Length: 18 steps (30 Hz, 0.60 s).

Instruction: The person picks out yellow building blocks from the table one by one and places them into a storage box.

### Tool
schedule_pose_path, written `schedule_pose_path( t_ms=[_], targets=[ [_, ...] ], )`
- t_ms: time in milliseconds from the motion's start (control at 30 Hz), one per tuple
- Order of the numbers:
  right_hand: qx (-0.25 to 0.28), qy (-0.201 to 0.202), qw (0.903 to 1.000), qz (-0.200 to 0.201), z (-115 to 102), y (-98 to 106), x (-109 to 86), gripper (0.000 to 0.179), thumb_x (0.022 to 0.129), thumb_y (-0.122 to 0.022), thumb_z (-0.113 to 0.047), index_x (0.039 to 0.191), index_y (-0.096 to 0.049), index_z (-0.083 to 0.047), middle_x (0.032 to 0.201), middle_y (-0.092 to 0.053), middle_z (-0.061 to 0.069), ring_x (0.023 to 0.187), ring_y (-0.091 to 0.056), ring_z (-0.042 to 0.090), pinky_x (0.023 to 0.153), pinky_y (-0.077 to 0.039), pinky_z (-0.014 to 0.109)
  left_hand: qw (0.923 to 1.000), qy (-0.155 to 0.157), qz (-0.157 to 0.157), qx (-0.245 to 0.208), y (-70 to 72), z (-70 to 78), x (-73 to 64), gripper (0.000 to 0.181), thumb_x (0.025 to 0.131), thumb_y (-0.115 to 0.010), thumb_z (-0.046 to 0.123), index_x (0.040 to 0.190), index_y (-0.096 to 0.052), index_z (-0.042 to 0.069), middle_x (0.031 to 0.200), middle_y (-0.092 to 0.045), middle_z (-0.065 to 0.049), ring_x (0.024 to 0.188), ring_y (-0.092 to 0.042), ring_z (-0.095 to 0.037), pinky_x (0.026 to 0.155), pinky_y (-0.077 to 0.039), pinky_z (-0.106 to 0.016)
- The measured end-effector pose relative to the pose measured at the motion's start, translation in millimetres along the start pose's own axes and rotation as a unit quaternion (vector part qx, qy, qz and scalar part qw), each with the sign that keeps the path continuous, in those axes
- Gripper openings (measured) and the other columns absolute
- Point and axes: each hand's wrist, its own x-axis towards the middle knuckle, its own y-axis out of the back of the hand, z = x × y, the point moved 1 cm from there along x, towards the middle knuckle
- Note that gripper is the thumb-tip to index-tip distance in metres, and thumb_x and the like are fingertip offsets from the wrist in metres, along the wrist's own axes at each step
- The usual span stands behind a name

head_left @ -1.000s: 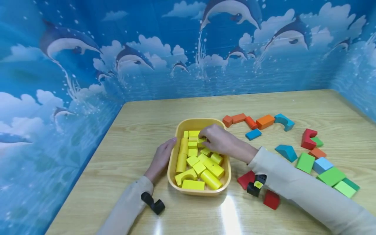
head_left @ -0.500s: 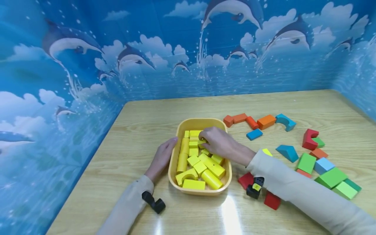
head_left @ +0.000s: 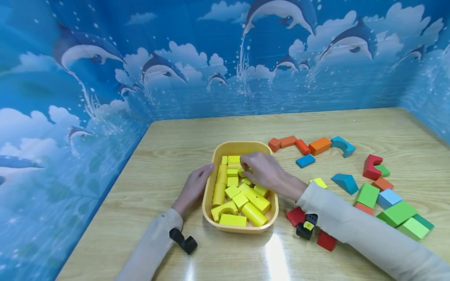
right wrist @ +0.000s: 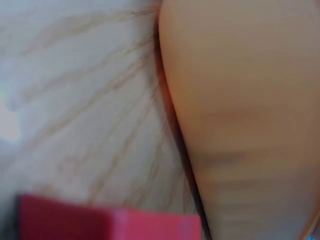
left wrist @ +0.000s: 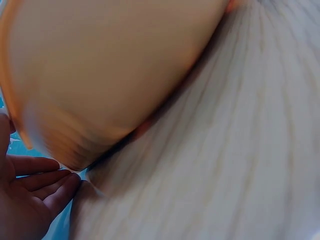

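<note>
A yellow plastic basin (head_left: 207, 208) holds several yellow toy blocks, among them cylinders, cubes, an arch (head_left: 224, 210) and a long block (head_left: 258, 200). My left hand (head_left: 193, 185) is at the basin's left side, thumb at the rim; in the left wrist view its fingers (left wrist: 37, 187) lie fairly straight against the outer wall. Reaching over the right rim, my right hand (head_left: 265, 171) has curled fingers on a small yellow block (head_left: 241, 172) inside, which they partly cover. The right wrist view shows just the basin's outer wall (right wrist: 245, 100) and a red block (right wrist: 155, 225).
Loose blocks lie right of the basin: orange (head_left: 320, 145), blue (head_left: 305, 160), a teal triangle (head_left: 344, 183), a red arch (head_left: 371, 167), green (head_left: 397, 213). Red blocks (head_left: 327, 240) sit beneath the right forearm, and a yellow block (head_left: 319, 182) lies behind it. A dolphin-print curtain (head_left: 225, 97) backs the table.
The whole view has shifted slightly. Both hands hold nearly the same places at the basin, and the right forearm has shifted a little, showing more of the yellow block behind it.
</note>
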Motion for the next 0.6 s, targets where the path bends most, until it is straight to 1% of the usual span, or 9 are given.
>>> schedule_pose_path(
  t_ms=[67,167,267,333,400,467,600],
  targets=[
    [0.001,0.003,1.0000,0.005,-0.3,0.1,0.1,0.027,0.079,-0.080,-0.011,0.073,-0.054,-0.015,0.064,-0.052,-0.005,0.056,-0.045,0.010,0.045,-0.038,0.018,1.0000,-0.002,0.000,0.001,0.4,0.3,-0.5,0.064,0.099,-0.042,0.054,0.140,-0.049,0.006,0.135,-0.056,-0.015,0.115,-0.060,-0.029,0.092,-0.054,-0.039],
    [0.019,0.011,0.9997,0.010,-0.2,-0.1,-0.6,0.030,0.080,-0.080,-0.008,0.071,-0.051,-0.014,0.061,-0.047,-0.005,0.055,-0.042,0.009,0.047,-0.038,0.018,1.0000,-0.004,0.004,0.002,0.3,0.7,-0.6,0.062,0.099,-0.043,0.053,0.138,-0.051,0.005,0.132,-0.058,-0.015,0.113,-0.061,-0.028,0.091,-0.054,-0.038],
    [0.042,0.013,0.9990,0.011,-0.1,-0.3,-1.3,0.032,0.081,-0.078,-0.007,0.070,-0.049,-0.014,0.059,-0.042,-0.005,0.054,-0.041,0.008,0.049,-0.038,0.018,0.9997,-0.019,0.015,0.005,-0.1,1.9,0.0,0.058,0.100,-0.045,0.047,0.136,-0.053,0.003,0.131,-0.058,-0.017,0.113,-0.060,-0.029,0.092,-0.054,-0.038],
    [0.047,0.008,0.9988,0.008,-0.6,-0.3,-1.2,0.033,0.082,-0.077,-0.007,0.069,-0.048,-0.014,0.057,-0.040,-0.005,0.053,-0.040,0.008,0.049,-0.038,0.018,0.9991,-0.033,0.024,0.010,0.0,3.6,0.1,0.054,0.101,-0.047,0.042,0.135,-0.053,0.001,0.131,-0.058,-0.018,0.115,-0.059,-0.030,0.095,-0.052,-0.039],
    [0.042,0.005,0.9991,0.003,-1.4,0.2,-1.0,0.033,0.082,-0.077,-0.008,0.069,-0.048,-0.014,0.057,-0.041,-0.005,0.053,-0.041,0.008,0.049,-0.038,0.018,0.9983,-0.046,0.031,0.019,0.3,5.5,-0.3,0.051,0.101,-0.048,0.038,0.135,-0.054,0.000,0.131,-0.058,-0.019,0.116,-0.058,-0.030,0.097,-0.051,-0.040],
    [0.029,0.007,0.9996,0.001,-2.5,0.9,-0.7,0.031,0.081,-0.078,-0.008,0.069,-0.050,-0.013,0.058,-0.044,-0.005,0.054,-0.042,0.009,0.051,-0.041,0.019,0.9976,-0.052,0.037,0.030,1.1,7.8,-1.3,0.048,0.101,-0.049,0.035,0.134,-0.055,0.000,0.130,-0.059,-0.018,0.117,-0.058,-0.030,0.098,-0.050,-0.040],
    [-0.007,0.010,0.9999,0.001,-3.8,1.9,-1.1,0.029,0.079,-0.079,-0.006,0.069,-0.053,-0.013,0.062,-0.051,-0.004,0.063,-0.047,0.013,0.055,-0.043,0.022,0.9947,-0.072,0.047,0.057,3.0,12.3,-3.2,0.043,0.101,-0.052,0.030,0.131,-0.056,-0.001,0.126,-0.062,-0.019,0.113,-0.060,-0.029,0.096,-0.051,-0.040]
  ],
)
